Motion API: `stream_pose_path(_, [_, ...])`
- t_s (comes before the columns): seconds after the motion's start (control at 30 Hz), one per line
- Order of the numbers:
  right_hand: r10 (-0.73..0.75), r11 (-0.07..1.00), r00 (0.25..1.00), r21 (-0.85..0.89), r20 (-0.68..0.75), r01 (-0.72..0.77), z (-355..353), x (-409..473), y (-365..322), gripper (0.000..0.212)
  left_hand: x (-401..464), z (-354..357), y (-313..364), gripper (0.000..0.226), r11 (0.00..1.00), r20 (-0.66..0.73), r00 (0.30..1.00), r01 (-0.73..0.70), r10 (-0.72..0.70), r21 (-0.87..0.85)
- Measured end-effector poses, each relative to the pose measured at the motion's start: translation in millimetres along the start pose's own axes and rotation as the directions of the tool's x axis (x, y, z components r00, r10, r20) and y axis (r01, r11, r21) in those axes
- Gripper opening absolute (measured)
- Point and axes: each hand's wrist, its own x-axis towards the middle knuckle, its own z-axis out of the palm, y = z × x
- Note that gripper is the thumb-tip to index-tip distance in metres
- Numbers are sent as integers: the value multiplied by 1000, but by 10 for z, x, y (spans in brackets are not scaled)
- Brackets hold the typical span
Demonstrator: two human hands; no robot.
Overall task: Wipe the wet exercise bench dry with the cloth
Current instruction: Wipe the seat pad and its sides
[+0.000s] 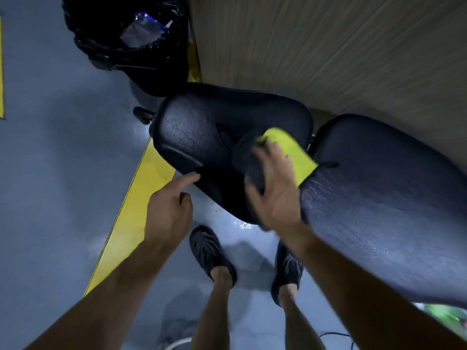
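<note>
Grey floor (50,173) left of bench (379,210) edge

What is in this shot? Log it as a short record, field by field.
setting: grey floor with yellow stripe, wood-look wall
bench: black padded, seat pad and longer back pad
cloth: yellow-green cloth, on the bench where the two pads meet
right hand: flat, pressing on the cloth
left hand: forefinger pointing at the seat pad's near edge
bin: black-lined bin beyond the seat
</note>
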Motion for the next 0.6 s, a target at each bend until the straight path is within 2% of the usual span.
stream_pose_path(0.03, [-121,990,989,-66,88,127,34,-196,-43,74,13,5,10,58,1000,2,1000,-13,13,14])
stream_pose_path(0.1, [-334,901,902,-190,273,391,-4,-361,43,84,39,1,27,62,999,20,999,-44,44,16])
stream_pose_path(0.17, [-383,849,817,-185,430,495,-215,-82,247,93,67,-26,35,64,998,42,998,-54,54,-14])
stream_pose_path(0.2, [-358,871,829,-165,430,462,-303,132,356,91,83,-43,28,65,998,54,997,-62,63,-23])
stream_pose_path(0.23, [-297,920,880,-135,370,367,-407,381,439,84,100,-63,15,66,997,57,996,-70,72,-27])
stream_pose_path(0.3, [-55,998,993,-32,107,59,-565,942,585,73,160,-115,-15,70,998,47,997,-58,59,-29])
stream_pose_path(0.37, [199,978,974,87,-109,-190,-523,1264,491,72,248,-173,-34,72,1000,42,999,-28,28,6])
stream_pose_path(0.43, [208,978,962,61,-175,-201,-212,1129,146,71,321,-219,-61,74,998,32,999,-40,39,40])
stream_pose_path(0.47, [137,990,981,32,-137,-134,-61,922,-79,69,355,-226,-72,73,998,31,998,-52,51,42])
stream_pose_path(0.53, [-147,988,987,-42,66,150,193,419,-451,70,406,-251,-97,67,997,42,997,-63,61,38])
stream_pose_path(0.57, [-308,942,930,-73,199,328,256,217,-569,74,426,-272,-110,66,996,51,996,-72,70,47])
stream_pose_path(0.6, [-443,865,841,-100,311,492,282,141,-577,77,445,-294,-118,66,994,61,995,-85,81,65])
